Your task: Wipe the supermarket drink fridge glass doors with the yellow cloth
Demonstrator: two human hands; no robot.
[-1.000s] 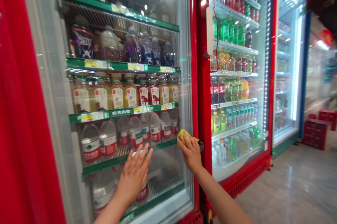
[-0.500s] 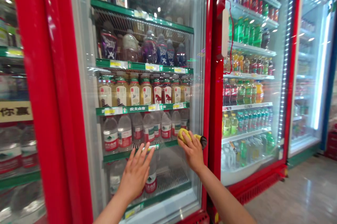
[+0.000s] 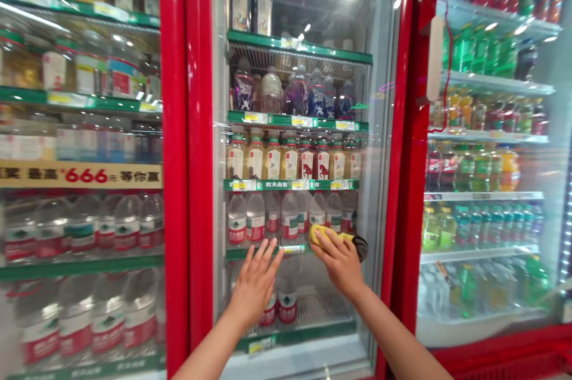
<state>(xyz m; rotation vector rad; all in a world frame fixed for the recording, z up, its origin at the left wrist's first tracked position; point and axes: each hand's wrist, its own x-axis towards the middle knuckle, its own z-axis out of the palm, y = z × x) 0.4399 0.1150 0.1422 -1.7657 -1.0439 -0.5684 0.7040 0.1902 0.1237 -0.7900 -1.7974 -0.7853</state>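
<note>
Yellow cloth (image 3: 318,231) partly hidden by right hand (image 3: 341,262), 2 forearms (image 3: 213,335) cut off

Right hand (image 3: 342,264) and cloth (image 3: 315,232) moved left, away from the frame (image 3: 395,189)
The cloth now overlaps the rightmost bottles (image 3: 333,207); the left hand (image 3: 255,285) is slightly further left too; left fridge (image 3: 83,267) and its banner (image 3: 80,175) in fuller view; far fridge and red boxes gone from sight
</note>
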